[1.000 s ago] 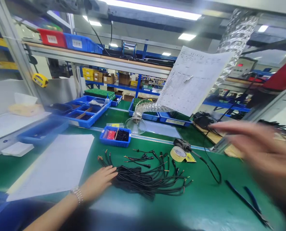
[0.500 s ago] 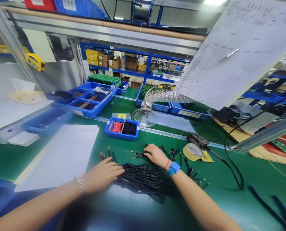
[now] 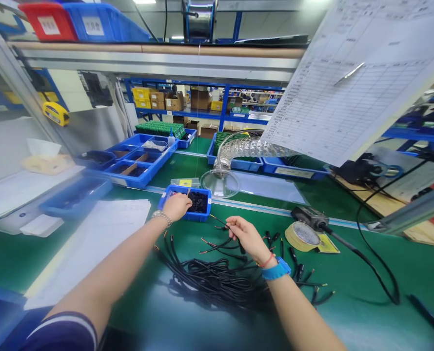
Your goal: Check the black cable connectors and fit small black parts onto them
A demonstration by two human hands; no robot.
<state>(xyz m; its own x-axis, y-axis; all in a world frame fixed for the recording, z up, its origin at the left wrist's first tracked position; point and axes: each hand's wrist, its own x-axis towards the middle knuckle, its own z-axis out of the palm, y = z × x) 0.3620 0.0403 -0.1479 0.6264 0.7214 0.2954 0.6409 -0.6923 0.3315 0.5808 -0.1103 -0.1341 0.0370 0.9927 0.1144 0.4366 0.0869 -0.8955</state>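
Left hand (image 3: 176,207): you are reaching it over the rim of the bin (image 3: 198,216), fingertips drawing together by the divider, next to the black parts (image 3: 199,201); whether they are pinching one, the view is not telling.

Right hand (image 3: 248,239): you are pinching a short cable (image 3: 220,221) between thumb and fingertips, its thin end pointing at the bin's near right corner and staying just apart from it.

Room: a gap of green top (image 3: 352,273) is showing between your hands, and a broader stretch is lying right of your right forearm.

Bundle (image 3: 213,280): black, coiled, lying between your forearms and nearer to you than the bin. Loose cables (image 3: 220,246) are lying under and beside your right hand.

Obstacles: the clear hood (image 3: 220,184) is standing just behind the bin, its duct (image 3: 244,148) curving away; the tape roll (image 3: 302,236) is sitting right of your right hand; the hanging sheet (image 3: 334,92) is covering the upper right; papers (image 3: 92,253) are lying under and left of your left arm.

Surroundings: a divided tray (image 3: 132,180) is standing behind left; a beam (image 3: 166,62) is spanning overhead, bearing a spool (image 3: 199,19); blue racks (image 3: 202,113) are filling the background.
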